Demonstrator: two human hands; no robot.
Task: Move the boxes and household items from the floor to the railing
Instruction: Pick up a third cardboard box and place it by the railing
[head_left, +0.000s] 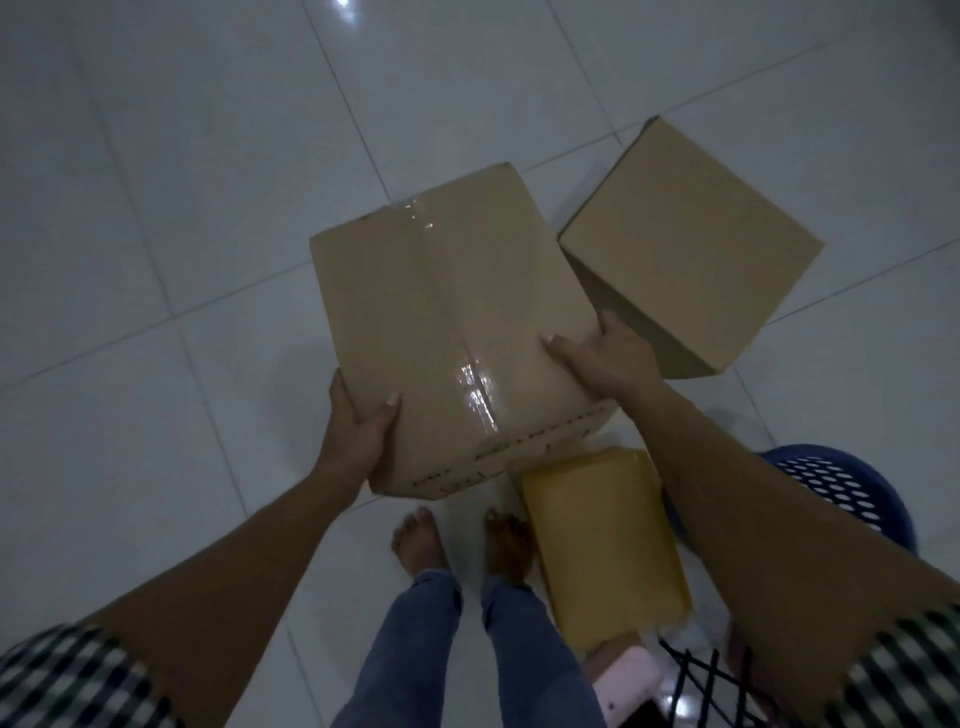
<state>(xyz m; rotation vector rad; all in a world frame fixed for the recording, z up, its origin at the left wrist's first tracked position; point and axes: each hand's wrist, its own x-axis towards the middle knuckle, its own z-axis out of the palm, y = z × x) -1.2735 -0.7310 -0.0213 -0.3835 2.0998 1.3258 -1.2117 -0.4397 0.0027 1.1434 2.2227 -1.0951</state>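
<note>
Taped box (452, 332): centre, seemingly raised off the floor (208, 208). Your left grip (358, 431) clasps its 7 o'clock corner, your right grip (602, 358) its 3 o'clock edge. Second box (696, 244): 2 o'clock. Yellow parcel (602, 545): 5 o'clock.

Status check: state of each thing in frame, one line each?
Large taped brown cardboard box, flaps sealed, held at both side edges, seemingly lifted.
Left grip, curled round the box's left edge.
Right grip, curled round its right edge.
Smaller plain cardboard box, closed, resting on the white tile floor, untouched.
Yellow padded envelope, lying beside the feet, untouched.
Blue perforated plastic item, partly hidden, state unclear.
</note>
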